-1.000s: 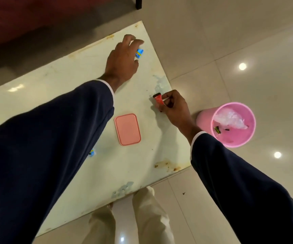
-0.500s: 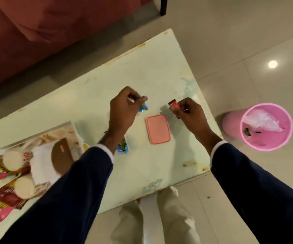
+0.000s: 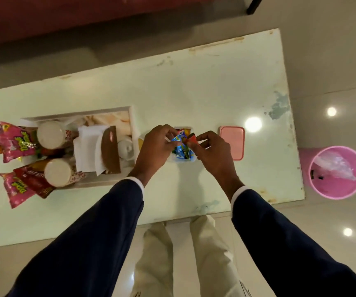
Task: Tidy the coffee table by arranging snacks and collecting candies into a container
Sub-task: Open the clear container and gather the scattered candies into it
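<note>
Candy box (image 3: 182, 158) sits mid table, just left of its pink lid (image 3: 231, 142), already full of wrappers. Both hands meet over it, prob. to drop sweets in: left hand (image 3: 157, 146) pinches a blue candy (image 3: 177, 139), right hand (image 3: 212, 152) pinches a red candy (image 3: 192, 138). Snack packs (image 3: 15, 142) in tray (image 3: 117, 110) at left; print too blurry to read.

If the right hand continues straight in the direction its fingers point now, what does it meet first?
Probably the left hand: the right hand, holding a red candy, points left across the candy container. Depth is unclear.
</note>
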`<state>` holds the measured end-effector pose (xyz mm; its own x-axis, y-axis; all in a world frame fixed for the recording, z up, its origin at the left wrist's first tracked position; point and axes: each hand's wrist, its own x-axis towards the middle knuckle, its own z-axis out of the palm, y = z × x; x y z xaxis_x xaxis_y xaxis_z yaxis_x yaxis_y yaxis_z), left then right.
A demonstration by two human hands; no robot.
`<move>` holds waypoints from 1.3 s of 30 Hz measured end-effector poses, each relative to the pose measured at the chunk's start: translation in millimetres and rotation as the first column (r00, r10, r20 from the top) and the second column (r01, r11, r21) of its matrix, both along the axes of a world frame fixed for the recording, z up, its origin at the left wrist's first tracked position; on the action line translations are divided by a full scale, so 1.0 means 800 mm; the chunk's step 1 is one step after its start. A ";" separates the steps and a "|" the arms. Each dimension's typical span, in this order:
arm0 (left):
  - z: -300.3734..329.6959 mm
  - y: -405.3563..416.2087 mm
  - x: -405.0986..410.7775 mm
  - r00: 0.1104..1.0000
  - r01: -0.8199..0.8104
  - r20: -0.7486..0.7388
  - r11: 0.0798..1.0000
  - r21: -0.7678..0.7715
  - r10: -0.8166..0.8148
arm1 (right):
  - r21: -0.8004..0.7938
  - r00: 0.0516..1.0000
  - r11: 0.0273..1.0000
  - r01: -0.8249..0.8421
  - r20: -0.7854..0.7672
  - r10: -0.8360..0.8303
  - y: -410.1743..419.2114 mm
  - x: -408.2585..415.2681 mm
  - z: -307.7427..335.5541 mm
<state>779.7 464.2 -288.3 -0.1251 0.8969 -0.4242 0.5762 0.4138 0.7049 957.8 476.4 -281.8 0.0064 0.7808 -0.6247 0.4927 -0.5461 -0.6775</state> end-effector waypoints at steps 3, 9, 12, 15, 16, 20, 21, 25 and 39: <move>0.000 -0.003 -0.014 0.997 0.067 -0.030 0.995 0.069 -0.065 | 0.001 0.988 0.999 -0.038 0.151 0.037 0.005 0.003 0.007; -0.010 -0.033 -0.032 0.997 0.043 -0.061 0.999 0.017 -0.042 | 0.066 0.899 0.996 -0.067 0.437 0.032 0.005 0.061 -0.008; -0.019 -0.044 -0.034 0.999 0.044 -0.009 0.998 -0.044 -0.045 | 0.032 0.815 0.992 -0.124 0.574 0.084 -0.005 0.077 -0.026; -0.027 -0.051 -0.034 0.999 0.043 0.025 0.998 -0.055 -0.042 | -0.045 0.726 0.979 -0.199 0.664 0.178 -0.008 0.077 -0.041; -0.029 -0.053 -0.033 0.999 0.038 0.029 0.998 -0.055 -0.036 | -0.054 0.694 0.972 -0.227 0.692 0.200 -0.006 0.075 -0.045; -0.032 -0.057 -0.032 0.999 0.008 0.040 0.998 -0.060 -0.005 | -0.051 0.692 0.966 -0.252 0.688 0.217 0.000 0.068 -0.050; -0.031 -0.057 -0.033 0.999 -0.005 0.046 0.998 -0.061 0.008 | -0.030 0.713 0.970 -0.242 0.672 0.199 -0.001 0.067 -0.047; -0.026 -0.059 -0.036 0.995 -0.029 0.095 0.998 -0.061 0.035 | 0.080 0.781 0.970 -0.230 0.610 0.134 -0.006 0.068 -0.023; -0.027 -0.048 -0.029 0.970 -0.144 0.174 0.979 -0.144 0.169 | 0.153 0.995 0.984 0.091 -0.060 -0.083 -0.037 -0.026 -0.013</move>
<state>756.3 425.4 -310.0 -0.1684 0.8084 -0.5641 0.3622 0.5830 0.7273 937.0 447.0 -292.4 0.0488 0.8664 -0.4970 0.4088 -0.4714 -0.7815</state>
